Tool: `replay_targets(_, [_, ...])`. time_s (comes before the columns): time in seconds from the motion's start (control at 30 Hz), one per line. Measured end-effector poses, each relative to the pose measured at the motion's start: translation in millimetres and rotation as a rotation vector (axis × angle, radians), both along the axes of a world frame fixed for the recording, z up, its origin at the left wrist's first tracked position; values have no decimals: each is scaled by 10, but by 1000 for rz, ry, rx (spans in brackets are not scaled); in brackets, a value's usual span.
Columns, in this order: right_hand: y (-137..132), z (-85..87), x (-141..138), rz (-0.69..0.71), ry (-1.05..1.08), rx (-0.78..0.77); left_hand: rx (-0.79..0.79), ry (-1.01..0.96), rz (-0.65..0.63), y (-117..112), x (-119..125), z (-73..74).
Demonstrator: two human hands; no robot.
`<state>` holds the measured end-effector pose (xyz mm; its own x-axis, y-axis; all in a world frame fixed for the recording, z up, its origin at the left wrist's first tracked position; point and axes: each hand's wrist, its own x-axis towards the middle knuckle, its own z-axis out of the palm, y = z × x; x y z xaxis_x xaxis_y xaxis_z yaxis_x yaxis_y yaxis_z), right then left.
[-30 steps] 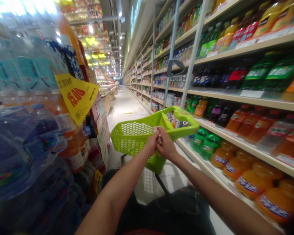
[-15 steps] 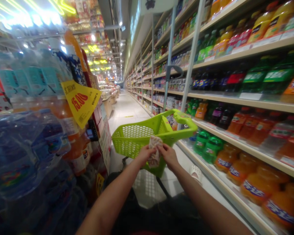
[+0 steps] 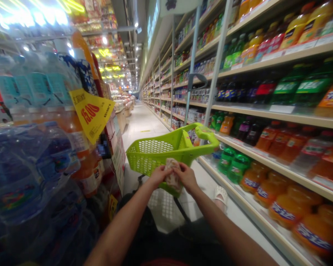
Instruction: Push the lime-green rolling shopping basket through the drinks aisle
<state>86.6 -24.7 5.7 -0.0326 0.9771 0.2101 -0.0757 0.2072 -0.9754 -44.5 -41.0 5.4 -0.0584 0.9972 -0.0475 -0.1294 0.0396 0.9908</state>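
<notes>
Both my hands meet in front of me over a small crumpled light-coloured packet (image 3: 172,176). My left hand (image 3: 157,174) pinches its left side and my right hand (image 3: 187,177) grips its right side, fingers closed on it. Just beyond them stands a lime-green shopping basket (image 3: 150,152) on a wheeled frame, its handle (image 3: 208,137) pointing to the right. I cannot make out what the packet is.
Drink shelves (image 3: 280,111) with green, orange and dark bottles run along the right. Shrink-wrapped bottle packs (image 3: 36,155) with a yellow price tag (image 3: 91,112) crowd the left. The aisle floor (image 3: 144,123) stretches ahead. A white sandal (image 3: 220,195) shows below.
My hands have dropped from the basket's rim to below it and drawn the crumpled packet out between them. The view has shifted slightly down the aisle.
</notes>
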Motion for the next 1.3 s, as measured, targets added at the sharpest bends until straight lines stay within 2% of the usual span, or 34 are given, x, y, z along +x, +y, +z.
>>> replay_targets(0.07, [-20,-10,-8,37,20,-14,6,-64,-25,-36,-9,-2])
replay_targets(0.27, [-91,-51,0,162,153,-116,75,-253,237,-80,-81,68])
replay_targets(0.37, [-102,-11,34,138,53,-95,96,-280,347,-83,-182,129])
replay_targets(0.47, [-103,63,91,112,-132,-29,108,-298,388,-83,-307,205])
replay_targets(0.53, [-116,102,115,175,-210,-51,130,-334,373,-86,-366,251])
replay_targets(0.6, [-149,123,106,290,-195,-136,160,-417,356,-108,-379,265])
replay_targets(0.67, [-194,131,61,392,-83,-218,122,-513,291,-167,-342,224])
replay_targets(0.7, [-215,134,31,424,0,-249,58,-549,216,-211,-312,181])
replay_targets(0.8, [-237,153,-37,447,244,-310,-192,-568,-152,-367,-222,0])
replay_targets(0.83, [-225,165,-38,439,307,-322,-213,-553,-247,-413,-207,-59])
replay_targets(0.9, [-184,194,0,416,397,-324,-194,-502,-309,-474,-212,-143])
replay_targets(0.97, [-145,212,74,373,460,-285,-158,-476,-218,-484,-255,-165])
replay_targets(1.03, [-150,188,133,350,427,-257,-137,-514,-33,-458,-306,-135])
replay_targets(1.1, [-218,100,127,359,266,-244,-119,-592,135,-422,-333,-73])
replay_targets(1.13, [-271,36,94,390,165,-231,-111,-628,179,-410,-335,-36])
replay_targets(1.2, [-391,-106,-13,480,10,-182,-95,-671,192,-413,-322,41])
replay_targets(1.3, [-510,-233,-164,545,12,-134,-59,-653,91,-495,-320,130])
